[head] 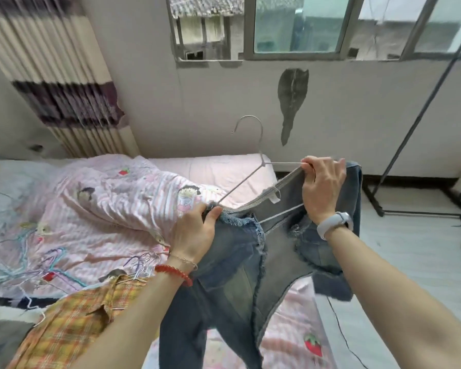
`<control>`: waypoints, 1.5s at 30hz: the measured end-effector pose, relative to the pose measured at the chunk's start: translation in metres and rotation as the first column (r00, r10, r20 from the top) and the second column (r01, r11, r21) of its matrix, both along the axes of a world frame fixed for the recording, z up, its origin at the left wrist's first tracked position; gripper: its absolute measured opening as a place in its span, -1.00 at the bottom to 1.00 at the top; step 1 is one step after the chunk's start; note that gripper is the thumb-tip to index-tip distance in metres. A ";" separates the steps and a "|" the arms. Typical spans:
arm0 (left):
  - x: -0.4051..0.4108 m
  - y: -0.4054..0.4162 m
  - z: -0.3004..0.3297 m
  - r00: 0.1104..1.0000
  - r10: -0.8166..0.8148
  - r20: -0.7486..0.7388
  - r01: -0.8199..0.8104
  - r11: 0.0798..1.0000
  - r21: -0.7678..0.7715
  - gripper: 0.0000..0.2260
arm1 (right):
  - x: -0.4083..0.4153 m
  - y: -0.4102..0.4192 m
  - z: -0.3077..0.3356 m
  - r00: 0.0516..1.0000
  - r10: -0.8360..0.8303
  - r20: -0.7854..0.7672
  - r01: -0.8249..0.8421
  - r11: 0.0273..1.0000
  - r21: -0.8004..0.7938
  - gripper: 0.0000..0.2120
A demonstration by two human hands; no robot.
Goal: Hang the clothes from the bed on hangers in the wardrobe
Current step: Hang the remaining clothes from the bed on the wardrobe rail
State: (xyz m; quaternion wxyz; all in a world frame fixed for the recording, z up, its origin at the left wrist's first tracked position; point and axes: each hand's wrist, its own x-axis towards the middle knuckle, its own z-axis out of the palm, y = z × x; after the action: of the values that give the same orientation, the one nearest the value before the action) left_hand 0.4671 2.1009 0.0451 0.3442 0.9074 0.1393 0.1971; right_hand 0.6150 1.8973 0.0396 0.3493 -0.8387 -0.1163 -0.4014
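My left hand pinches the frayed denim edge of the jeans together with the lower end of a thin wire hanger. My right hand curls around the stitched waistband and the hanger's other arm. The faded, raw-hemmed jeans hang between both hands above the bed, whose striped pink quilt lies rumpled. A checked orange shirt rests on it, lower left.
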 end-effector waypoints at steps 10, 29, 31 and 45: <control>-0.040 0.090 0.145 0.846 0.146 0.513 -0.392 0.823 0.412 -0.65 | -0.032 0.087 0.123 0.959 0.201 0.198 -0.218 0.973 0.071 -0.74; -0.516 0.188 0.179 0.471 0.732 0.492 -0.882 0.390 0.265 -0.67 | -0.359 0.356 0.169 0.235 0.874 0.425 -0.781 0.430 -0.453 -0.82; -0.566 0.176 0.172 0.422 0.778 0.466 -0.906 0.385 0.177 -0.63 | -0.407 0.375 0.172 0.153 0.887 0.436 -0.811 0.365 -0.458 -0.78; -0.840 0.075 0.097 -0.141 0.911 0.388 -0.959 -0.223 0.175 -0.86 | -0.720 0.408 0.103 -0.530 0.828 -0.184 -0.784 -0.561 -0.265 -0.66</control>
State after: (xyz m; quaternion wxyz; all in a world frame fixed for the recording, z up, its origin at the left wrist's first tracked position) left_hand -0.3731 2.1761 0.1420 -0.1178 0.5193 0.7086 0.4630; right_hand -0.1051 2.3053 0.1430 0.3806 -0.3072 -0.8692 0.0726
